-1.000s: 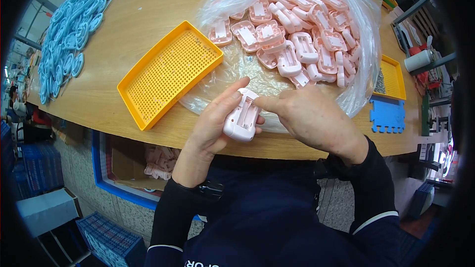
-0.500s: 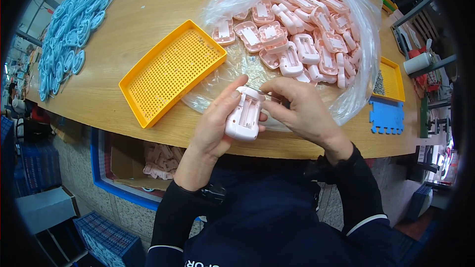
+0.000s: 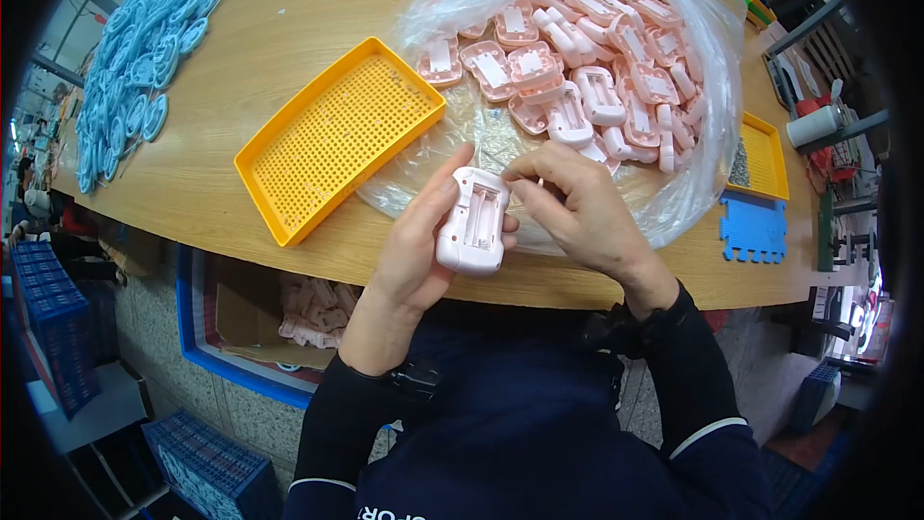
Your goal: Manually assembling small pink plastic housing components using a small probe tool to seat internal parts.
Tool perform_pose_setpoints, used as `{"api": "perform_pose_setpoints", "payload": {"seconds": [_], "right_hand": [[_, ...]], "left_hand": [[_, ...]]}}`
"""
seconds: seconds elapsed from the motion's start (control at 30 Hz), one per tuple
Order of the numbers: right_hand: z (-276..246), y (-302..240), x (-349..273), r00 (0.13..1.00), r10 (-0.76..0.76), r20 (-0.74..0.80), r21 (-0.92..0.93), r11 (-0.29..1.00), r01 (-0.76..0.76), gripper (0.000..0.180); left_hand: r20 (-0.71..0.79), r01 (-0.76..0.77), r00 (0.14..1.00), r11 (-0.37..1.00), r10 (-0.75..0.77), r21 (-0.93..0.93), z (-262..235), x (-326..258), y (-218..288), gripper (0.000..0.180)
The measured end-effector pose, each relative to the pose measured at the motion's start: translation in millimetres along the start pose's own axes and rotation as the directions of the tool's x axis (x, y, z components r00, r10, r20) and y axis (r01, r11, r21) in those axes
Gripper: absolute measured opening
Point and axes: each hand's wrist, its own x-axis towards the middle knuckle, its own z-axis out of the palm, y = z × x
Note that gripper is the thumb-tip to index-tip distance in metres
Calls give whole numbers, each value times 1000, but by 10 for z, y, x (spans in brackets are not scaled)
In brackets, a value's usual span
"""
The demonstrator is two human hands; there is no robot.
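Observation:
My left hand (image 3: 409, 236) is closed around a pale pink plastic casing (image 3: 472, 243), its open battery compartment facing up. Small round holes show near the casing's corners. Just at its upper right edge, thumb and forefinger of my right hand (image 3: 582, 207) are pinched together; whatever is between them is too small or hidden to name. Beyond my hands, a clear plastic bag (image 3: 414, 24) lies spread open under a heap of similar pink casings (image 3: 602, 96), some with the battery compartment up, others showing a white label-like rectangle.
A yellow perforated tray (image 3: 342, 140) lies at the left of the bag, tiny pieces in it. Light blue plastic loops (image 3: 144, 63) are piled far left. At right are a smaller yellow tray (image 3: 765, 159) with small grey pieces and a blue foam mat (image 3: 754, 228). Below the table edge stands a box (image 3: 245, 303) of pink parts.
The casing has turned slightly in my left hand, its compartment now facing up more squarely. My right fingers have shifted slightly at its upper edge.

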Motion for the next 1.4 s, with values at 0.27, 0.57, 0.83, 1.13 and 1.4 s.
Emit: {"api": "perform_pose_setpoints", "payload": {"seconds": [0.27, 0.57, 0.83, 1.13, 1.4], "right_hand": [[23, 43, -99, 998, -58, -18, -20, 998, 57, 26], [198, -12, -43, 987, 50, -150, 236, 972, -14, 28], [0, -103, -173, 982, -188, 28, -183, 965, 190, 35], [53, -162, -154, 996, -7, 93, -326, 945, 37, 37], [-29, 91, -202, 999, 1, -54, -128, 992, -8, 37]], "left_hand": [[-70, -68, 995, 996, 64, -53, -54, -6, -19, 58], [-93, -182, 977, 978, 192, 106, 88, -31, -84, 52], [-73, -225, 969, 966, 235, 123, -57, -51, -77, 44], [-11, -338, 929, 862, 369, 377, -65, -46, -122, 47], [-30, -271, 946, 840, 323, 470, -60, 62, -23, 49]]}}
